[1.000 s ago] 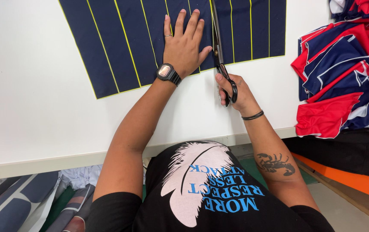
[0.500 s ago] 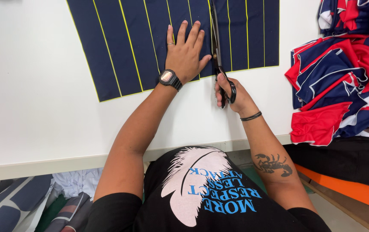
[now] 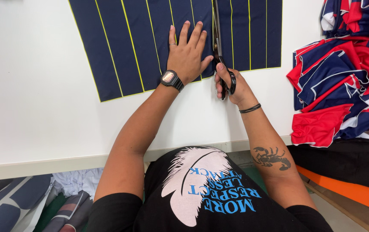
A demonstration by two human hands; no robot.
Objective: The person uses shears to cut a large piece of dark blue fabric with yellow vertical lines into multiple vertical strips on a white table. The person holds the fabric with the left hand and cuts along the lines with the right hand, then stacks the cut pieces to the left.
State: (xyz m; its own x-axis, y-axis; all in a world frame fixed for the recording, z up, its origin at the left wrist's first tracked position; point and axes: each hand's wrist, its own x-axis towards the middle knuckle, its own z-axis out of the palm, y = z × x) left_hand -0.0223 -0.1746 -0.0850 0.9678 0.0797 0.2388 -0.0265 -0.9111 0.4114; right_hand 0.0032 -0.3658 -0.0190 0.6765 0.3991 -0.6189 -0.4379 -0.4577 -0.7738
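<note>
Both hands sit a bit farther up the blue cloth point(image 3: 150, 47) now. Left hand point(image 3: 187, 56) lies flat and open, pressing it. Right hand point(image 3: 232, 83) grips scissors point(image 3: 219, 51) tightly. Blades pass just beside the left thumb and could nick it, or cloth could slide and spoil the cut.

**Wearer's look: black tee, watch, band, tattoo**

Black short-sleeved T-shirt point(image 3: 210, 202), chest print of a pale pink feather plus blue block lettering. Left hand point(image 3: 187, 56): thin ring on one finger, black digital watch point(image 3: 171, 80) with square face on the wrist. Right hand point(image 3: 235, 86): thin black band point(image 3: 250, 108) on the wrist. Dark scorpion tattoo point(image 3: 272, 157) on right forearm. Arms bare below the sleeves.
</note>
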